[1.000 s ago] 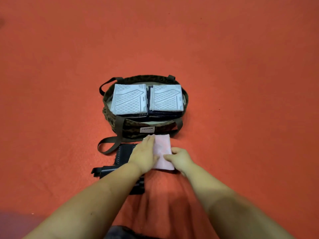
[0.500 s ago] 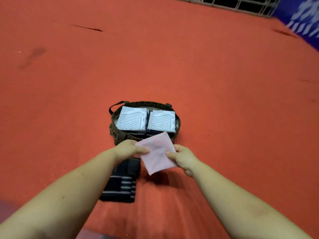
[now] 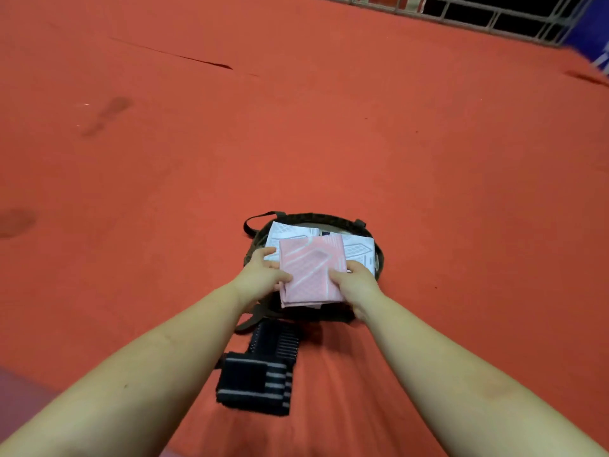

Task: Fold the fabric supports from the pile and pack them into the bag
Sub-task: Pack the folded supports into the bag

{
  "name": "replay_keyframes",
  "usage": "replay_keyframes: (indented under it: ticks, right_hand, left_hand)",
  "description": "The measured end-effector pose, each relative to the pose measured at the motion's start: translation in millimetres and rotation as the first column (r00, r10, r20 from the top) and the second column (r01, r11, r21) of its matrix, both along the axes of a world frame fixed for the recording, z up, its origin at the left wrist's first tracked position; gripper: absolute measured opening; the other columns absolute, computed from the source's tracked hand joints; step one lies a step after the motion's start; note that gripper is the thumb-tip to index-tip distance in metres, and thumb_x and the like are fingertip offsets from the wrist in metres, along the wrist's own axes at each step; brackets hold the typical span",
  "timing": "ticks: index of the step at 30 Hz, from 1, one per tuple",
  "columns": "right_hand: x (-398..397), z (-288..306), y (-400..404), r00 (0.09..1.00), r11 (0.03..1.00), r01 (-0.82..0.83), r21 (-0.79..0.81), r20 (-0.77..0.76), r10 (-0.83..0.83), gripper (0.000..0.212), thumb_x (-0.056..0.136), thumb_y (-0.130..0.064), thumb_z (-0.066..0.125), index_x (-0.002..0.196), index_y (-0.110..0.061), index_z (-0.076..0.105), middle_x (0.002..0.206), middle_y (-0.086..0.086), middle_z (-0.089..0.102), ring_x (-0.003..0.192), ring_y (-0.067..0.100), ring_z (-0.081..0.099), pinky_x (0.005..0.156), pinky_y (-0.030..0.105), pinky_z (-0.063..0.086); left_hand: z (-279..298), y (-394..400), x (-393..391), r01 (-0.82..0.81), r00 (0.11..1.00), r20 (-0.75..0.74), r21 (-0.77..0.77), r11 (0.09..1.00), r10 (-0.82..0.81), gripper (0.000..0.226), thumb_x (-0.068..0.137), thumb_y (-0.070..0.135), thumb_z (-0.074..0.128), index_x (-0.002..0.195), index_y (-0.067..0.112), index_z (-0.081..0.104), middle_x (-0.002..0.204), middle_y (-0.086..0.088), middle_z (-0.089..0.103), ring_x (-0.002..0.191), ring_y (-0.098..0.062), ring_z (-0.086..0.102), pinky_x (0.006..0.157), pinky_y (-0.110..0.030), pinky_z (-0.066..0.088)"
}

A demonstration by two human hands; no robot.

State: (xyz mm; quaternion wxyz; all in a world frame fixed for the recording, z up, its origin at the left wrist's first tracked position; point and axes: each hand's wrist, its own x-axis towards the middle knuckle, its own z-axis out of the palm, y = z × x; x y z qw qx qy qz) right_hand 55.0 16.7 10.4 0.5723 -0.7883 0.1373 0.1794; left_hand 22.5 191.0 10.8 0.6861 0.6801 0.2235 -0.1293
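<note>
Since the earlier frame, the folded pink support [image 3: 311, 272] had travelled forward from in front of the bag to a spot directly over the bag's [image 3: 379, 258] open top, and it had turned from a tilted diamond to lie squarer to the viewer.

Both hands held it. The left hand [image 3: 260, 275] gripped its left edge, thumb curled over the top surface and fingers underneath or beside it. The right hand [image 3: 354, 280] gripped the right edge in the same way, thumb on top and fingers curled round the side. Bare forearms reached in from the bottom corners of the view.

Under the pink support, two folded white supports [image 3: 357, 252] with a grey mesh pattern lay side by side inside the bag, only their outer parts showing past the pink piece. Whether the pink support touched them or hung just above could not be told. The bag was dark and patterned, round at the rim, with a strap loop at its far left and another strap trailing on the floor at its near left.

Nearer the viewer, a pile of black supports [image 3: 260, 377] with grey stripes lay on the orange floor [image 3: 164, 176], just left of centre. A metal railing [image 3: 478, 18] crossed the top right corner.
</note>
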Motion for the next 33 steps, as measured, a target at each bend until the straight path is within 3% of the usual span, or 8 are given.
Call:
replay_keyframes:
  ticks: [3,7,11,15,20,24,30,33]
  right_hand:
    - [18.5,2.5,18.7,0.999,0.998,0.025,-0.055,0.037,-0.023,0.022,0.085,-0.007,0.063,0.104,-0.013,0.054,0.096,0.008,0.061,0.084,0.021,0.059,0.074,0.027,0.046]
    - [43.6,-0.4,38.1,0.997,0.979,-0.031,-0.202,0.068,0.046,0.037,0.082,-0.005,0.061,0.117,-0.012,0.051,0.092,0.009,0.062,0.078,0.021,0.057,0.063,0.026,0.043]
    - [57.6,-7.1,49.8,0.993,0.96,-0.06,-0.272,0.085,0.086,0.055,0.082,-0.005,0.058,0.133,-0.018,0.041,0.098,0.009,0.063,0.085,0.025,0.06,0.071,0.027,0.041]
    - [62.5,-11.7,54.0,0.98,0.93,-0.138,-0.341,0.092,0.179,0.071,0.082,-0.003,0.058,0.145,-0.023,0.032,0.116,0.009,0.059,0.099,0.027,0.059,0.078,0.023,0.04]
    - [67.7,-16.4,56.9,0.947,0.851,-0.259,-0.458,0.056,0.318,0.069,0.084,-0.005,0.057,0.145,-0.027,0.033,0.128,0.012,0.049,0.104,0.024,0.055,0.083,0.023,0.04]
    - [68.8,-22.4,59.3,0.917,0.764,-0.333,-0.553,-0.003,0.398,0.068,0.087,-0.012,0.059,0.147,-0.025,0.03,0.131,0.013,0.044,0.114,0.027,0.051,0.091,0.028,0.039]
    - [64.7,-24.9,56.4,0.859,0.601,-0.404,-0.69,-0.06,0.508,0.066,0.091,-0.023,0.057,0.149,-0.023,0.025,0.138,0.011,0.035,0.124,0.026,0.041,0.1,0.03,0.035]
    - [64.3,-23.0,58.0,0.767,0.33,-0.37,-0.868,-0.085,0.636,0.064,0.094,-0.033,0.052,0.149,-0.025,0.021,0.154,0.009,0.016,0.139,0.026,0.02,0.111,0.035,0.021]
  left_hand:
    - [-3.4,14.6,19.5,0.002,0.996,0.089,0.175,0.985,-0.018,0.049,0.084,-0.008,0.057,0.12,0.014,0.031,0.111,-0.008,0.052,0.094,-0.019,0.053,0.071,-0.024,0.046]
    - [-15.3,34.6,42.9,0.155,0.963,0.13,0.444,0.882,-0.235,0.039,0.083,-0.006,0.052,0.11,0.019,0.041,0.117,-0.006,0.049,0.1,-0.024,0.052,0.074,-0.022,0.038]
    - [-23.4,45.1,64.7,0.419,0.865,-0.025,0.584,0.696,-0.501,0.069,0.082,-0.002,0.055,0.145,0.012,0.03,0.152,-0.011,0.02,0.139,-0.025,0.026,0.111,-0.025,0.023]
    - [-23.9,46.6,82.1,0.521,0.786,-0.141,0.675,0.523,-0.602,0.072,0.086,0.006,0.052,0.15,0.01,0.02,0.158,-0.012,-0.013,0.147,-0.024,0.004,0.117,-0.024,0.011]
    - [-26.5,48.1,89.4,0.539,0.718,-0.226,0.779,0.321,-0.658,0.068,0.09,0.011,0.048,0.151,0.01,0.017,0.157,-0.015,-0.018,0.146,-0.03,0.01,0.115,-0.033,0.02]
    - [-32.3,52.5,91.9,0.558,0.686,-0.297,0.801,0.218,-0.665,0.068,0.091,0.016,0.049,0.151,0.01,0.016,0.157,-0.016,-0.017,0.144,-0.032,0.017,0.113,-0.035,0.026]
    - [-27.8,55.3,87.4,0.562,0.672,-0.301,0.802,0.201,-0.677,0.055,0.096,0.027,0.044,0.146,0.009,0.03,0.158,-0.016,-0.01,0.139,-0.034,0.026,0.11,-0.035,0.029]
    - [-29.2,57.7,83.6,0.443,0.657,-0.36,0.895,-0.047,-0.662,0.052,0.1,0.036,0.035,0.145,0.011,0.03,0.158,-0.015,-0.011,0.137,-0.032,0.022,0.11,-0.037,0.02]
